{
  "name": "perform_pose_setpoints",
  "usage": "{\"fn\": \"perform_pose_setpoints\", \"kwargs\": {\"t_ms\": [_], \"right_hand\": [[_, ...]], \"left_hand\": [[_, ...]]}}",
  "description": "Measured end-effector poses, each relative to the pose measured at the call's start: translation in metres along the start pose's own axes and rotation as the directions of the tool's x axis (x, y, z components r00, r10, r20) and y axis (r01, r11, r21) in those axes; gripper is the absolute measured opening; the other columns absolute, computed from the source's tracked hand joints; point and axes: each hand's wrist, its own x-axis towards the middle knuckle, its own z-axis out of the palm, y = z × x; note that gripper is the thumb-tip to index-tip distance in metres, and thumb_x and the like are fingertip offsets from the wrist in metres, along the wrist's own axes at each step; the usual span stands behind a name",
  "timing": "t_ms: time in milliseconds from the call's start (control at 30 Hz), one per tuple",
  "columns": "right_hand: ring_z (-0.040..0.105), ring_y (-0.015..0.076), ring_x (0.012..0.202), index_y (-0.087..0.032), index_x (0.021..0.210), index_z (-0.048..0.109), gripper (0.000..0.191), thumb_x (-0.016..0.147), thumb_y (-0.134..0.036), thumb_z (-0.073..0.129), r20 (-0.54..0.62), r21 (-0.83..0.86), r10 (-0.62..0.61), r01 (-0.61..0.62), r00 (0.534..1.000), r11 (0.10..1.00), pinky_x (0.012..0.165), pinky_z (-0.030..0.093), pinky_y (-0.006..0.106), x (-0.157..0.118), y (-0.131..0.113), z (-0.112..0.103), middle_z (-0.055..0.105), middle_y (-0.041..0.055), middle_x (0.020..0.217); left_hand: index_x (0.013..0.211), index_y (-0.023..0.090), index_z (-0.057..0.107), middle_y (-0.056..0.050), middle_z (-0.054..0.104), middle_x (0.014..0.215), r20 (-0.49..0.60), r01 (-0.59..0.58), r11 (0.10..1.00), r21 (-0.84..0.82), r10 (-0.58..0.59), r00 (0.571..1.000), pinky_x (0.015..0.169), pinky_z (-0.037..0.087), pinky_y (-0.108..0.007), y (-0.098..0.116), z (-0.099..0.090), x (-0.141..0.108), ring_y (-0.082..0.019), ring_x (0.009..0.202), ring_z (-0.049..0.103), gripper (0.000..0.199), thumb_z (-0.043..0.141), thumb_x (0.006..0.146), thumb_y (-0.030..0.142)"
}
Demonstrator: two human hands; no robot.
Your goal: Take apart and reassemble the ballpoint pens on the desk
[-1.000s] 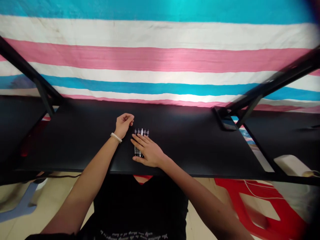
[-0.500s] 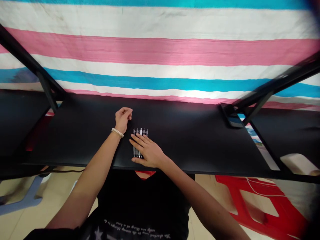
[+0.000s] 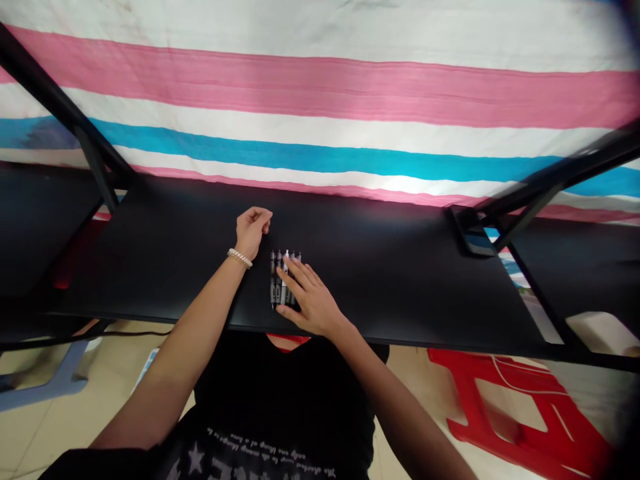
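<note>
Several pens lie side by side in a row on the black table, most of them dark and clear, with one white pen among them. My right hand is spread over the right part of the row, fingers apart, and partly hides the pens. Whether its fingertips press on them I cannot tell. Just beyond the row, to the left, my left hand rests on the table with its fingers curled in and nothing visible in them. A pale beaded bracelet circles the left wrist.
A dark phone lies near the right table leg frame. Behind the table hangs a striped cloth. A red plastic stool stands below at the right, and a white object sits at the right edge.
My right hand has drawn a little to the right, so the left pens show more fully. My left hand stays curled in place. The camera's view has shifted slightly.
</note>
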Motion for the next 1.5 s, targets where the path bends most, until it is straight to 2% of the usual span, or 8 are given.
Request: {"fn": "perform_pose_setpoints", "kwargs": {"t_ms": [200, 500, 767, 867, 967, 1067, 1300, 1500], "right_hand": [[0.018, 0.0293, 0.151, -0.022, 0.157, 0.022, 0.071, 0.097, -0.054, 0.044, -0.033, -0.053, 0.175, -0.177, 0.984, 0.983, 0.119, 0.027, 0.052, -0.03, 0.005, -0.004, 0.013, 0.0102, 0.165], [0.024, 0.0315, 0.148, -0.023, 0.154, 0.03, 0.067, 0.097, -0.055, 0.043, -0.008, -0.085, 0.211, -0.211, 0.977, 0.974, 0.119, 0.03, 0.051, -0.032, 0.001, -0.002, 0.013, 0.0089, 0.165], [0.025, 0.0325, 0.148, -0.02, 0.147, 0.044, 0.059, 0.098, -0.051, 0.045, -0.042, 0.011, 0.193, -0.192, 0.98, 0.981, 0.116, 0.035, 0.055, -0.032, 0.001, -0.007, 0.025, 0.0115, 0.162], [0.034, 0.033, 0.143, -0.017, 0.14, 0.052, 0.051, 0.099, -0.045, 0.043, -0.127, 0.047, 0.23, -0.226, 0.965, 0.973, 0.113, 0.039, 0.056, -0.037, 0.002, -0.009, 0.034, 0.0149, 0.157], [0.042, 0.0329, 0.137, -0.015, 0.139, 0.052, 0.048, 0.101, -0.041, 0.041, -0.218, 0.054, 0.31, -0.306, 0.926, 0.951, 0.109, 0.042, 0.056, -0.044, 0.001, -0.009, 0.041, 0.018, 0.151], [0.045, 0.033, 0.131, -0.018, 0.141, 0.051, 0.048, 0.1, -0.042, 0.041, -0.22, 0.026, 0.337, -0.34, 0.915, 0.94, 0.105, 0.046, 0.055, -0.047, -0.001, -0.009, 0.044, 0.0177, 0.146], [0.052, 0.0292, 0.105, -0.022, 0.127, 0.065, 0.039, 0.1, -0.041, 0.044, -0.198, -0.045, 0.345, -0.36, 0.917, 0.932, 0.092, 0.051, 0.049, -0.038, -0.006, -0.011, 0.054, 0.0153, 0.122], [0.053, 0.0263, 0.096, -0.019, 0.117, 0.068, 0.034, 0.1, -0.036, 0.044, -0.3, 0.028, 0.419, -0.431, 0.857, 0.902, 0.089, 0.051, 0.044, -0.045, -0.005, -0.009, 0.058, 0.0135, 0.107]], "left_hand": [[0.066, 0.017, 0.063, 0.004, 0.051, 0.052, 0.0, -0.001, 0.999, 0.034, 0.001, 1.0, 0.043, 0.032, -0.02, -0.003, 0.002, 0.001, -0.005, 0.043, 0.042, 0.011, 0.072, 0.07, 0.021], [0.067, 0.017, 0.065, 0.003, 0.053, 0.053, 0.013, -0.032, 0.998, 0.061, 0.031, 0.999, 0.043, 0.032, -0.02, -0.004, 0.003, -0.001, -0.005, 0.043, 0.044, 0.008, 0.071, 0.072, 0.018], [0.066, 0.017, 0.064, 0.004, 0.052, 0.053, 0.011, -0.029, 0.994, 0.104, 0.028, 1.0, 0.043, 0.033, -0.02, -0.002, 0.003, -0.002, -0.005, 0.044, 0.043, 0.011, 0.073, 0.072, 0.019], [0.066, 0.018, 0.064, 0.004, 0.052, 0.053, 0.011, -0.029, 0.994, 0.107, 0.028, 1.0, 0.043, 0.033, -0.02, -0.002, 0.004, -0.002, -0.006, 0.044, 0.043, 0.011, 0.073, 0.072, 0.019], [0.066, 0.018, 0.064, 0.003, 0.053, 0.053, 0.022, -0.037, 0.993, 0.108, 0.035, 0.999, 0.044, 0.033, -0.02, -0.003, 0.004, -0.003, -0.006, 0.044, 0.043, 0.01, 0.072, 0.073, 0.018], [0.067, 0.018, 0.065, 0.003, 0.053, 0.053, 0.038, -0.051, 0.991, 0.12, 0.047, 0.998, 0.044, 0.034, -0.02, -0.003, 0.003, -0.003, -0.006, 0.044, 0.044, 0.01, 0.072, 0.073, 0.018], [0.067, 0.018, 0.065, 0.003, 0.053, 0.053, 0.05, -0.06, 0.989, 0.134, 0.054, 0.997, 0.043, 0.033, -0.021, -0.004, 0.002, -0.003, -0.006, 0.044, 0.044, 0.009, 0.072, 0.073, 0.018], [0.066, 0.018, 0.065, 0.003, 0.054, 0.053, 0.05, -0.05, 0.987, 0.152, 0.043, 0.998, 0.044, 0.034, -0.021, -0.002, 0.004, -0.003, -0.006, 0.044, 0.044, 0.009, 0.071, 0.073, 0.015]]}}
